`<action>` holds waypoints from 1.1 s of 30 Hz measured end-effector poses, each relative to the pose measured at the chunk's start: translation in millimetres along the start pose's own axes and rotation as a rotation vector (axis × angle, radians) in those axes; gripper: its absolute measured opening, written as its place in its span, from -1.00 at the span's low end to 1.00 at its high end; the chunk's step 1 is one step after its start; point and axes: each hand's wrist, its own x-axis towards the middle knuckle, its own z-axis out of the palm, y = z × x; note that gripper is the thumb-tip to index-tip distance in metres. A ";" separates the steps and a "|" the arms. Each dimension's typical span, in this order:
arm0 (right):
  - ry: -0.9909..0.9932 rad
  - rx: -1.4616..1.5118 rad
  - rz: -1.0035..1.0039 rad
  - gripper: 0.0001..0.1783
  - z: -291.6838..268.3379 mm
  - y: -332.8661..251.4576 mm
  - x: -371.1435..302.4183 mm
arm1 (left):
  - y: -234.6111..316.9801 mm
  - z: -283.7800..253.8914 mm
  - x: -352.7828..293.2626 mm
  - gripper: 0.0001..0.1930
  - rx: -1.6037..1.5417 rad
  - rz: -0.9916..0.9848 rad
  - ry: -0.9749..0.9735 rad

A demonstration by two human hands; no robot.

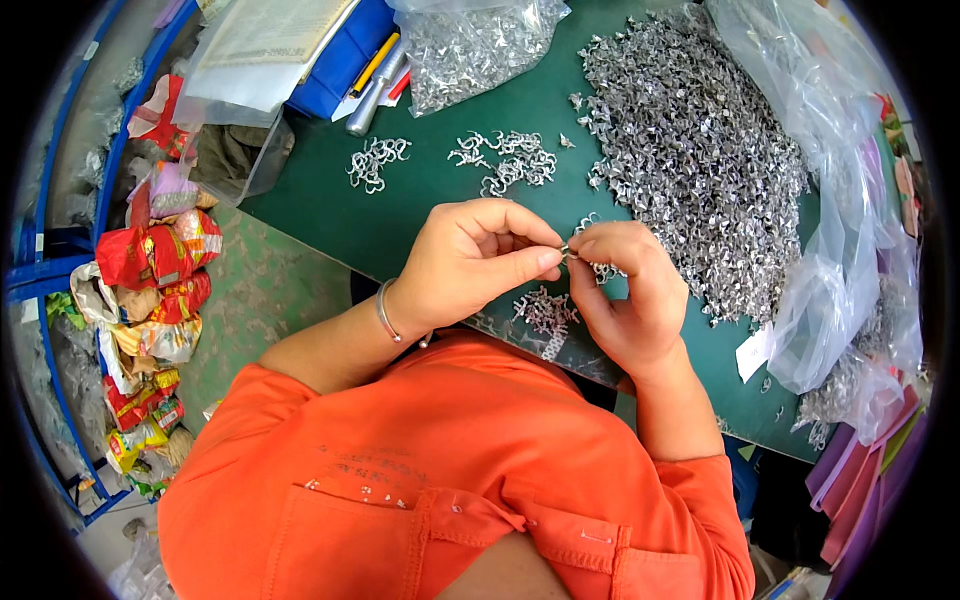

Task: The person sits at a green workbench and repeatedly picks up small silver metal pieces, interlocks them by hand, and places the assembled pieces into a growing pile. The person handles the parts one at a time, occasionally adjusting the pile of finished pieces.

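Over the near edge of the green table, my left hand and my right hand meet fingertip to fingertip. Both pinch one small silvery metal piece, mostly covered by the fingers, so its exact shape is hard to make out. Just beneath lies a small heap of pale, pinkish-silver metal bits. Partly behind my right hand are some curved silver pieces. Farther back sit a cluster of curved silver pieces and a smaller cluster of similar ones.
A large pile of small shiny metal parts covers the table's right side, beside clear plastic sheeting. At the back are a bag of metal parts, a blue bin and a screwdriver-like tool. Blue shelving with colourful packets stands left.
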 end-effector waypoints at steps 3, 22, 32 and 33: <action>0.069 0.099 0.200 -0.67 1.0 3.1 -4.0 | -1.8 1.0 0.9 -0.89 0.041 0.055 0.035; -0.140 -0.115 0.492 -0.87 -37.6 8.5 5.3 | 14.9 -32.0 15.6 -0.86 0.648 0.528 0.349; -0.063 -0.239 0.395 -0.89 -27.0 9.3 6.7 | 8.0 -32.4 15.3 -0.85 1.272 0.448 0.100; -0.063 -0.232 0.383 -0.88 -26.5 8.4 7.4 | 6.9 -30.2 14.2 -0.85 1.329 0.446 0.108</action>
